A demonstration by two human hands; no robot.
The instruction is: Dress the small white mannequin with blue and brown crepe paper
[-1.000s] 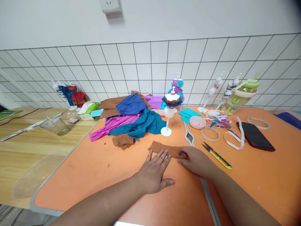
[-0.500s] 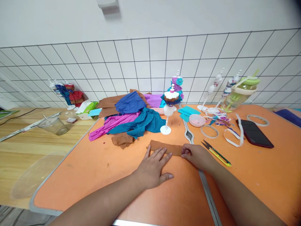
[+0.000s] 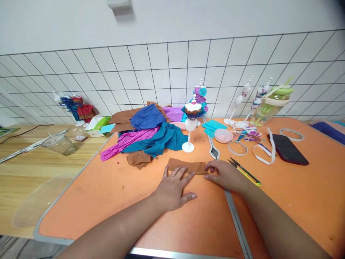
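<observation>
A folded brown strip (image 3: 192, 166), thin like crepe paper or cloth, lies flat across the orange table in front of me. My left hand (image 3: 174, 187) rests on its left part, fingers spread and pressing down on the lower edge, thumb out to the side. At the strip's right end is my right hand (image 3: 222, 174), its fingers bent and the thumb apart from the index finger, touching the end without a closed pinch. Just behind the strip stands a white stemmed cup (image 3: 191, 126) topped with brown and white decoration. Thread snips (image 3: 245, 172) with yellow and green handles lie right of my right hand.
Blue, teal, pink and brown sheets (image 3: 159, 138) are heaped behind my left hand. To the right are a pink dish (image 3: 223, 135), tape rings (image 3: 237, 148), a white strip loop (image 3: 265, 154), a phone (image 3: 288, 149) and a bottle (image 3: 271, 106). A metal seam (image 3: 237, 223) crosses the table.
My right thumb and index finger have parted from their pinch at the strip's right end. The strip's lower fold now lies flatter. My left hand stays pressed on it; the view has shifted slightly.
</observation>
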